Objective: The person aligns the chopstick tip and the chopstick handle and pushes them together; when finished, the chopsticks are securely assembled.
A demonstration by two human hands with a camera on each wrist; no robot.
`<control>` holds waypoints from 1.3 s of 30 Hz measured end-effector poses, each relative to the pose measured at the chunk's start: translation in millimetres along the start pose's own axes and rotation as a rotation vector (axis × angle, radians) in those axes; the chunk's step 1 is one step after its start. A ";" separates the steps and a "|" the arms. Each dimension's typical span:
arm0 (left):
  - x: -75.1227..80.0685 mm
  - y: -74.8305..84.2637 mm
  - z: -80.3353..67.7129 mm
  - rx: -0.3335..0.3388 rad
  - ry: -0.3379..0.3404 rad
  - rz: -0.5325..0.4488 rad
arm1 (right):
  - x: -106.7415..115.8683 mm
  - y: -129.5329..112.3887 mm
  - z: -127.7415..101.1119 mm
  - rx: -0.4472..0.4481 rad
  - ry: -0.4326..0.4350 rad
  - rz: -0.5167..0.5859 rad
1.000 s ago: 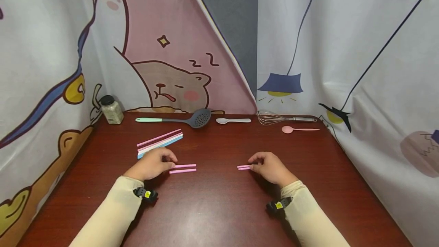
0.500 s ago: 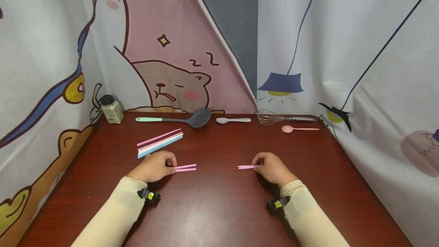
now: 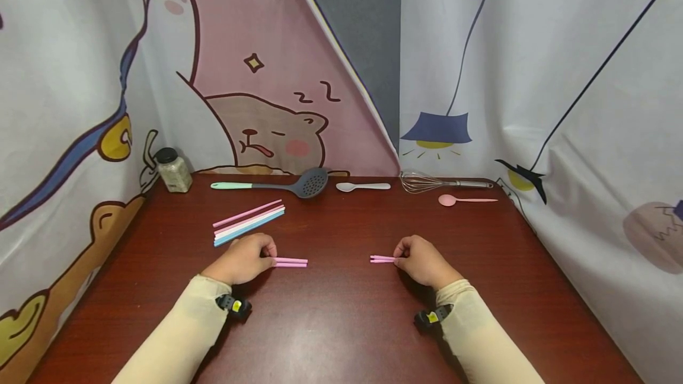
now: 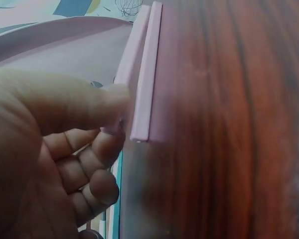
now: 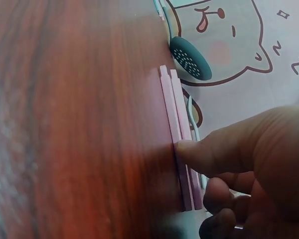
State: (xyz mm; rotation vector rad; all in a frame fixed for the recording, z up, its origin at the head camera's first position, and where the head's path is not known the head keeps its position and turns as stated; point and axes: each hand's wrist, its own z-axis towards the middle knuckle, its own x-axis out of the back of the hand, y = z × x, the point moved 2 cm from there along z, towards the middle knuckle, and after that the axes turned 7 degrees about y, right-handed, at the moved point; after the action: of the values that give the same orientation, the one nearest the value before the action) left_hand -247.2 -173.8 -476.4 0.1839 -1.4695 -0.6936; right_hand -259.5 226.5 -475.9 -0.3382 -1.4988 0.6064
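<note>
In the head view my left hand point(image 3: 244, 258) is left of centre, pinching a slim pink stick point(image 3: 292, 260) between thumb and finger. A second pink stick point(image 4: 148, 79) lies close beside it on the table; its near end shows free in the left wrist view. Right of centre, my right hand point(image 3: 421, 261) has its thumb and fingers at another pair of pink sticks point(image 5: 175, 119). These lie side by side, and the thumb tip presses at them. Both pairs lie roughly in line, ends facing across a gap.
Behind my left hand lie several long pink, white and blue sticks point(image 3: 249, 225). Along the back edge are a jar point(image 3: 173, 170), a slotted skimmer point(image 3: 311, 184), a white spoon point(image 3: 363, 187), a whisk point(image 3: 445, 183) and a pink spoon point(image 3: 467, 201). Printed curtains enclose the brown table point(image 3: 341, 313).
My left hand has shifted slightly right, and its two pink sticks now lie closer together. My right hand has slid a little right along its sticks, which also lie closer together than before.
</note>
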 end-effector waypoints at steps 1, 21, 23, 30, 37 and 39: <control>-0.2 0.4 0.4 -0.008 0.012 -0.009 | -0.1 0.0 0.2 0.009 0.004 -0.004; -4.7 35.9 -3.1 -0.086 0.160 -0.436 | 1.7 -60.4 -24.1 0.267 0.120 0.391; -4.5 39.8 -3.8 -0.099 0.166 -0.445 | 2.4 -65.9 -26.8 0.297 0.140 0.374; -3.3 52.3 -7.7 -0.157 0.176 -0.456 | 3.6 -74.1 -31.7 0.356 0.176 0.352; -2.5 58.4 -9.8 -0.150 0.174 -0.483 | 4.2 -72.5 -31.1 0.372 0.187 0.351; -3.5 58.2 -10.0 -0.148 0.170 -0.503 | 4.5 -71.9 -30.9 0.369 0.189 0.346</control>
State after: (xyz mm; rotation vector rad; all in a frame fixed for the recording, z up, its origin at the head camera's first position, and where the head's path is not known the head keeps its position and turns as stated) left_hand -219.2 -128.6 -450.5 0.4956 -1.2091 -1.1591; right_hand -217.3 175.7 -433.6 -0.3584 -1.1262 1.0778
